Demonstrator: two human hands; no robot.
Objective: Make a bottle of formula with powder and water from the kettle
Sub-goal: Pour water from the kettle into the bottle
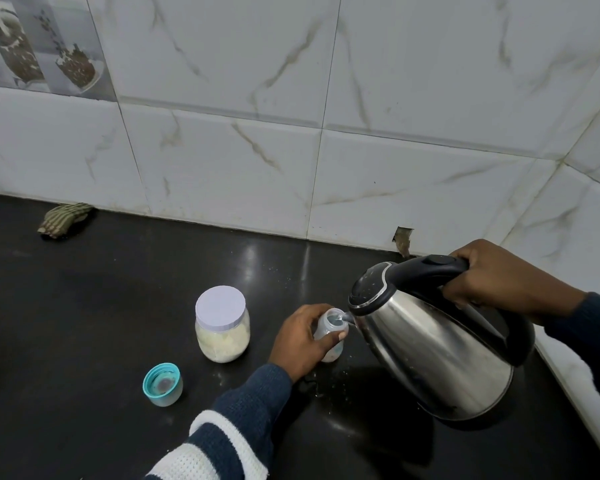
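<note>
1. Striped sleeve (pixel 222 438) nearest; its left hand (pixel 300 342) grips the small bottle (pixel 327 326) on the dark counter (pixel 84 306).
2. Opposite, the right hand (pixel 492 275) clasps the handle of the tilted kettle (pixel 430 348), spout at the bottle's mouth: the water-pouring step, seemingly.
3. Lidded powder jar (pixel 222 329) and teal cap (pixel 163 384) stand left; next likely calls for righting the kettle, then unscrewing the jar.

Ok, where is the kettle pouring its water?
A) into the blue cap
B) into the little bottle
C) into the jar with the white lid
B: the kettle is tilted with its spout at the open mouth of the little bottle, held by the left hand; the jar has its lid on.
</note>
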